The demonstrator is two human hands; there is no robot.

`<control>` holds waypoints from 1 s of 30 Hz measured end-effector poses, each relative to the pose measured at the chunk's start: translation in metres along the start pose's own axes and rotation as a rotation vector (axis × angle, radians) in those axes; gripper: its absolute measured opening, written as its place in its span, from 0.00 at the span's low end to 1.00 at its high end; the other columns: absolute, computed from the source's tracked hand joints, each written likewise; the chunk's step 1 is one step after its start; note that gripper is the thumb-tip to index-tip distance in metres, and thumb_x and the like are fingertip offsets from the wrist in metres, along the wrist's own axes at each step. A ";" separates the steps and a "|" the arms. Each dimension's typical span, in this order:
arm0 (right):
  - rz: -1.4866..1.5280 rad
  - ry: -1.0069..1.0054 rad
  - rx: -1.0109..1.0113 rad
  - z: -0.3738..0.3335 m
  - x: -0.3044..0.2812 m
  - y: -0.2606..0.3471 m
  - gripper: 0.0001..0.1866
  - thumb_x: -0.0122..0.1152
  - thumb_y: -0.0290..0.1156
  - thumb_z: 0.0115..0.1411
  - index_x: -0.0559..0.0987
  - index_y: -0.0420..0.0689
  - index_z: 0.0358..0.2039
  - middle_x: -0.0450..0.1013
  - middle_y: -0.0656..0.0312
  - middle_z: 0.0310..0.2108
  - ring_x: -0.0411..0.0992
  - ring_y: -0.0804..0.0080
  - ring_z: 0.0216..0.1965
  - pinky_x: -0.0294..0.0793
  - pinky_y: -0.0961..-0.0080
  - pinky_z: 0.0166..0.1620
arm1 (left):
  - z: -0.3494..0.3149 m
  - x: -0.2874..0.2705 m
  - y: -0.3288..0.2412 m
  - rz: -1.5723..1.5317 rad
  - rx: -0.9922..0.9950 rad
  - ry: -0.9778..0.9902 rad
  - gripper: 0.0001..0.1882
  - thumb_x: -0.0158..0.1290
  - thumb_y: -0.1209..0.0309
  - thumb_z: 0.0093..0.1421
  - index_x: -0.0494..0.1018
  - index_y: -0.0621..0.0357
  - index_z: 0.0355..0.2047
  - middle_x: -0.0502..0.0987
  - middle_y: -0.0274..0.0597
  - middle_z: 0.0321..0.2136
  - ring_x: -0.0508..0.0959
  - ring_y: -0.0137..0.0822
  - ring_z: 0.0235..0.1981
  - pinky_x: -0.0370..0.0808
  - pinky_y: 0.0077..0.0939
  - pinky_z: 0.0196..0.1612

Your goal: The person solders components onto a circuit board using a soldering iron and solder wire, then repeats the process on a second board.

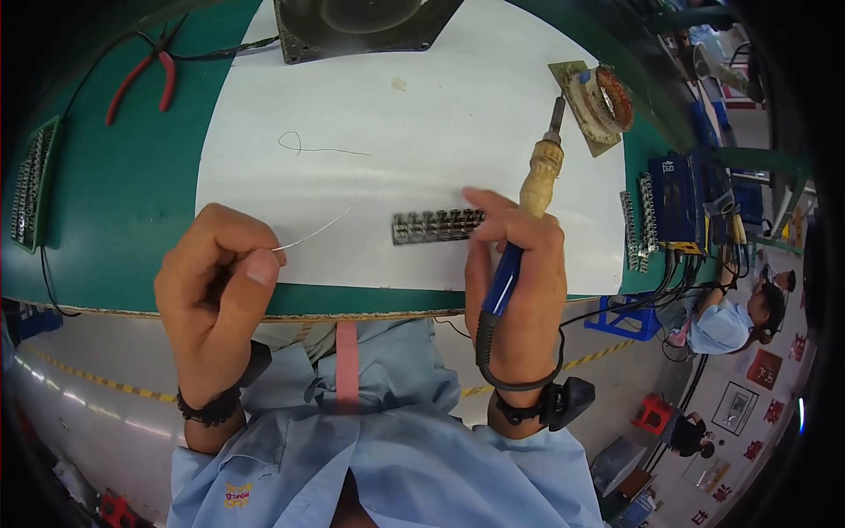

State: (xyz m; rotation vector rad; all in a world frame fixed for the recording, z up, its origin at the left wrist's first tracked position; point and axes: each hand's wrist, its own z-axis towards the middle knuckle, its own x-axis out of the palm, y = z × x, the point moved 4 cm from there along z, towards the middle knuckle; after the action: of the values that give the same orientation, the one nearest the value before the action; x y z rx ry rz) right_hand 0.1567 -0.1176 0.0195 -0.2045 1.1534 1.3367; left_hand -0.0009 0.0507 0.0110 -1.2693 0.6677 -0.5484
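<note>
My left hand (220,286) is closed, with a thin silvery solder wire (319,231) pinched between thumb and index finger. The wire's free end slants up to the right over the white sheet. My right hand (526,264) is closed around a soldering iron (540,176) with a wood-coloured collar and blue handle. Its metal tip points away from me, toward the far right. The fingers of that hand also reach the right end of a narrow circuit board strip (431,227) carrying rows of small metal parts. The strip is motion-blurred; whether the fingers grip it, I cannot tell.
White sheet (378,106) covers part of the green table. A round soldering stand (607,106) sits far right; beyond is a blue box (682,202) with cables beside more board strips (638,220). Red-handled pliers (145,75), a board panel (37,180) and a black fan (361,26) lie around.
</note>
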 end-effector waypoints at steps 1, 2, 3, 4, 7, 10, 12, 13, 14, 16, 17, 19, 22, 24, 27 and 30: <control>0.001 -0.041 0.004 0.001 -0.002 0.000 0.20 0.63 0.12 0.43 0.71 0.41 0.37 0.76 0.53 0.39 0.67 0.61 0.29 0.68 0.70 0.32 | -0.001 -0.001 0.000 -0.009 -0.002 -0.016 0.04 0.53 0.75 0.58 0.72 0.64 0.29 0.72 0.35 0.23 0.64 0.20 0.22 0.59 0.16 0.25; -0.027 -0.065 0.058 0.000 -0.003 0.001 0.20 0.63 0.12 0.43 0.71 0.40 0.37 0.76 0.52 0.39 0.67 0.60 0.29 0.68 0.69 0.33 | -0.003 -0.001 -0.001 -0.019 -0.006 -0.032 0.04 0.54 0.75 0.58 0.73 0.65 0.29 0.73 0.36 0.24 0.64 0.21 0.22 0.60 0.16 0.25; -0.055 -0.087 0.113 -0.001 -0.004 0.001 0.20 0.64 0.12 0.43 0.70 0.40 0.37 0.76 0.52 0.39 0.68 0.60 0.30 0.68 0.69 0.33 | -0.004 -0.001 -0.002 -0.030 -0.011 -0.048 0.05 0.54 0.75 0.58 0.74 0.65 0.30 0.74 0.37 0.24 0.65 0.21 0.22 0.61 0.16 0.26; -0.051 -0.169 0.120 -0.002 -0.003 0.003 0.22 0.69 0.16 0.42 0.71 0.39 0.37 0.75 0.52 0.39 0.68 0.59 0.30 0.69 0.69 0.34 | -0.003 -0.001 -0.002 -0.053 0.004 -0.047 0.05 0.55 0.75 0.57 0.75 0.66 0.30 0.74 0.37 0.24 0.64 0.21 0.22 0.60 0.16 0.25; 0.065 -0.201 0.160 -0.005 0.006 0.008 0.25 0.75 0.20 0.39 0.71 0.40 0.38 0.75 0.53 0.38 0.68 0.58 0.31 0.69 0.69 0.35 | 0.002 0.000 -0.003 -0.067 0.055 0.012 0.05 0.56 0.75 0.57 0.77 0.66 0.30 0.74 0.36 0.22 0.61 0.21 0.20 0.57 0.17 0.24; 0.181 -0.134 0.104 -0.003 0.017 0.009 0.28 0.76 0.22 0.37 0.71 0.40 0.39 0.74 0.54 0.38 0.71 0.56 0.37 0.70 0.67 0.39 | 0.007 0.001 -0.004 0.011 0.089 0.106 0.05 0.56 0.76 0.57 0.76 0.67 0.29 0.74 0.35 0.21 0.58 0.20 0.18 0.52 0.17 0.22; 0.296 -0.078 0.065 0.000 0.023 0.009 0.27 0.74 0.20 0.38 0.70 0.41 0.39 0.74 0.54 0.38 0.71 0.54 0.41 0.71 0.66 0.42 | 0.005 0.001 -0.003 0.045 0.045 0.108 0.05 0.56 0.76 0.56 0.75 0.67 0.29 0.73 0.34 0.20 0.55 0.19 0.17 0.50 0.17 0.21; 0.353 -0.049 0.060 0.001 0.025 0.008 0.27 0.74 0.19 0.39 0.70 0.41 0.39 0.74 0.53 0.39 0.71 0.53 0.43 0.71 0.65 0.44 | 0.004 0.000 -0.002 0.025 0.014 0.080 0.04 0.56 0.76 0.56 0.75 0.66 0.29 0.73 0.33 0.20 0.55 0.19 0.17 0.49 0.17 0.21; 0.415 -0.013 0.064 0.002 0.027 0.007 0.26 0.73 0.18 0.39 0.70 0.42 0.39 0.74 0.52 0.40 0.71 0.52 0.45 0.71 0.64 0.45 | 0.003 0.000 0.000 0.013 -0.015 0.040 0.04 0.56 0.76 0.55 0.74 0.65 0.28 0.73 0.33 0.20 0.55 0.18 0.17 0.49 0.17 0.21; 0.416 -0.075 -0.010 0.004 0.023 0.008 0.25 0.72 0.17 0.40 0.69 0.42 0.38 0.75 0.50 0.41 0.71 0.49 0.48 0.71 0.61 0.48 | 0.001 -0.001 0.002 -0.030 -0.039 0.001 0.04 0.56 0.77 0.55 0.73 0.64 0.28 0.72 0.32 0.20 0.56 0.18 0.17 0.49 0.17 0.20; 0.416 -0.092 -0.030 0.004 0.021 0.009 0.25 0.73 0.18 0.40 0.69 0.42 0.37 0.75 0.49 0.41 0.71 0.48 0.48 0.71 0.61 0.48 | 0.002 0.000 0.003 -0.060 -0.034 0.003 0.03 0.56 0.77 0.54 0.72 0.63 0.28 0.72 0.31 0.19 0.56 0.17 0.17 0.49 0.17 0.20; 0.415 -0.116 -0.054 0.002 0.015 0.011 0.25 0.74 0.20 0.40 0.69 0.43 0.36 0.76 0.48 0.40 0.72 0.48 0.47 0.71 0.60 0.48 | 0.003 0.001 0.002 -0.050 -0.006 0.032 0.03 0.56 0.78 0.54 0.73 0.62 0.28 0.71 0.31 0.18 0.57 0.18 0.17 0.50 0.17 0.19; 0.399 -0.097 -0.055 -0.002 0.007 0.015 0.25 0.78 0.28 0.38 0.70 0.43 0.34 0.77 0.48 0.38 0.73 0.48 0.45 0.72 0.60 0.46 | 0.004 0.011 -0.006 0.086 0.106 0.158 0.04 0.58 0.79 0.52 0.76 0.61 0.29 0.69 0.32 0.18 0.62 0.21 0.16 0.54 0.19 0.18; 0.376 -0.046 -0.052 -0.005 0.003 0.017 0.24 0.78 0.31 0.38 0.72 0.43 0.33 0.78 0.48 0.37 0.73 0.49 0.45 0.73 0.60 0.45 | 0.003 0.022 -0.013 0.203 0.202 0.294 0.05 0.60 0.79 0.50 0.77 0.60 0.29 0.70 0.34 0.18 0.66 0.25 0.15 0.58 0.20 0.17; 0.422 0.024 -0.100 -0.007 0.003 0.017 0.22 0.75 0.35 0.45 0.72 0.44 0.36 0.78 0.48 0.33 0.72 0.48 0.43 0.73 0.59 0.44 | 0.002 0.034 -0.020 0.170 0.169 0.361 0.07 0.63 0.76 0.49 0.79 0.58 0.30 0.71 0.36 0.18 0.68 0.30 0.15 0.62 0.22 0.18; 0.450 0.036 -0.111 -0.010 -0.001 0.015 0.18 0.73 0.32 0.44 0.75 0.44 0.32 0.78 0.54 0.29 0.73 0.55 0.37 0.73 0.64 0.39 | 0.007 0.043 -0.027 0.128 0.178 0.348 0.07 0.64 0.74 0.48 0.79 0.58 0.29 0.71 0.35 0.18 0.68 0.29 0.14 0.62 0.23 0.17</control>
State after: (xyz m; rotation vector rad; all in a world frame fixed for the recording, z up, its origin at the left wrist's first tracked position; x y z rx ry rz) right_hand 0.1395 -0.1204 0.0222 -0.0485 1.1991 1.8012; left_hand 0.0336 0.0193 0.0325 -0.9652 0.9609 -0.7137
